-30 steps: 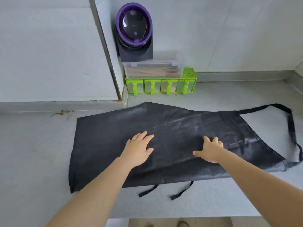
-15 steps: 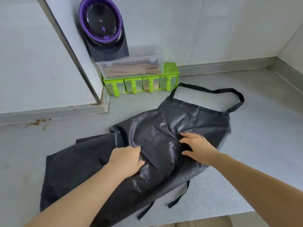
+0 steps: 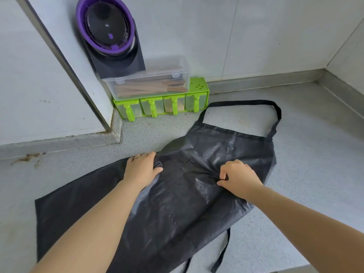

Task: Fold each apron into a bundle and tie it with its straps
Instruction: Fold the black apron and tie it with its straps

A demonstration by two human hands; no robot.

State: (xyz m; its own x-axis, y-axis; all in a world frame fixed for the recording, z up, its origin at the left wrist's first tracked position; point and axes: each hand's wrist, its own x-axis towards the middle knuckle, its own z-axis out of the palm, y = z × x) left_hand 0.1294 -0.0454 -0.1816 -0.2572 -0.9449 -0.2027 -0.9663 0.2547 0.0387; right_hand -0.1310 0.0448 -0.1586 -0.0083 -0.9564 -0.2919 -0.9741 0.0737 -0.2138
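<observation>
Black apron (image 3: 177, 203) lies skewed on the grey surface (image 3: 299, 194), neck loop (image 3: 242, 102) at the far side by the green rack (image 3: 163, 107), waist straps (image 3: 224, 251) trailing near. Thin, light and limp, it looks slick and probably slides; best held by edges or gathered folds. Left hand (image 3: 140, 170) grips an edge fold, right hand (image 3: 238, 178) pinches a mid-cloth gather.

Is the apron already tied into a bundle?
No, the apron lies spread on the counter, with its straps loose.
</observation>
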